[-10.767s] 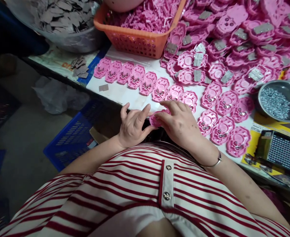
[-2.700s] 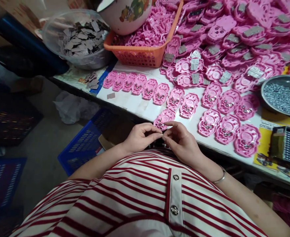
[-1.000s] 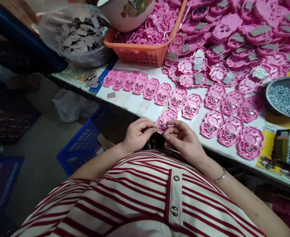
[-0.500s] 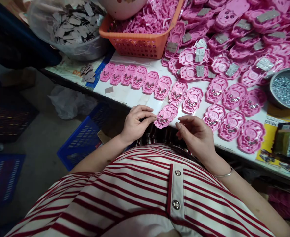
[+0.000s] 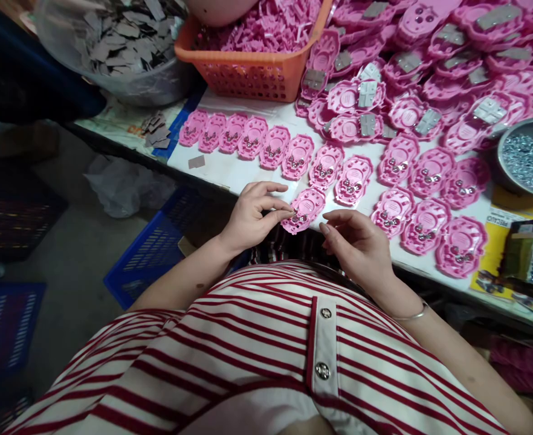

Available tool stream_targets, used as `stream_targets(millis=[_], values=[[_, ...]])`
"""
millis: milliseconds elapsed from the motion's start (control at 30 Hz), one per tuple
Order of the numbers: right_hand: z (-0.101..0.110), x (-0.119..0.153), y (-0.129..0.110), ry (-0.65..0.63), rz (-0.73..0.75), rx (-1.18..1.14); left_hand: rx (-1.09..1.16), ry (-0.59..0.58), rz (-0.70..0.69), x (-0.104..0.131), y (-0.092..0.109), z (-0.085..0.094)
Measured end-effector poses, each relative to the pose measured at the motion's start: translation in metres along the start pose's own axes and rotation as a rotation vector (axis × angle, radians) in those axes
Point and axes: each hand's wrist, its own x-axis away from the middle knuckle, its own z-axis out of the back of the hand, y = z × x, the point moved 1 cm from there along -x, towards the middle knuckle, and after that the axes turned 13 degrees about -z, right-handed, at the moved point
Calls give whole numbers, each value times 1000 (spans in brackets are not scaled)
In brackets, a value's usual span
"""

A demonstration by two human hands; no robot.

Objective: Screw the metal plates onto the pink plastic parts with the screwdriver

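Observation:
A pink plastic toy shell (image 5: pixel 309 205) lies at the table's front edge, small shiny silver pieces on its lower half. My left hand (image 5: pixel 257 216) reaches over its left side, thumb and forefinger pinched at the silver pieces; whatever sits between the fingertips is too small to name. Just right of the shell, my right hand (image 5: pixel 359 244) hovers with curled fingers, thumb close under the forefinger; its palm side is hidden. Behind the shell runs a row of similar pink shells (image 5: pixel 252 138), and more shells (image 5: pixel 425 225) stand in rows to the right.
An orange basket (image 5: pixel 248 75) of pink parts and a clear tub (image 5: pixel 135 90) of grey plates stand at the back. Pink shells (image 5: pixel 429 24) are heaped back right. A metal bowl (image 5: pixel 532 160) of screws sits far right. A grey plate (image 5: pixel 196 162) lies left.
My left hand has shifted slightly right and further over the shell, its fingertips now at the silver pieces. My right hand has barely moved. The whole view has shifted slightly.

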Motion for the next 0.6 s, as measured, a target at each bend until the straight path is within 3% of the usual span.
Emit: stream_targets(millis=[233, 500, 600], values=[[-7, -1, -11, 27, 385, 335, 29, -39, 20, -1, 14, 4], [-2, 3, -6, 155, 541, 557, -49, -106, -90, -4, 0, 4], [0, 3, -4, 176, 536, 559, -70, -149, -93, -7, -8, 3]])
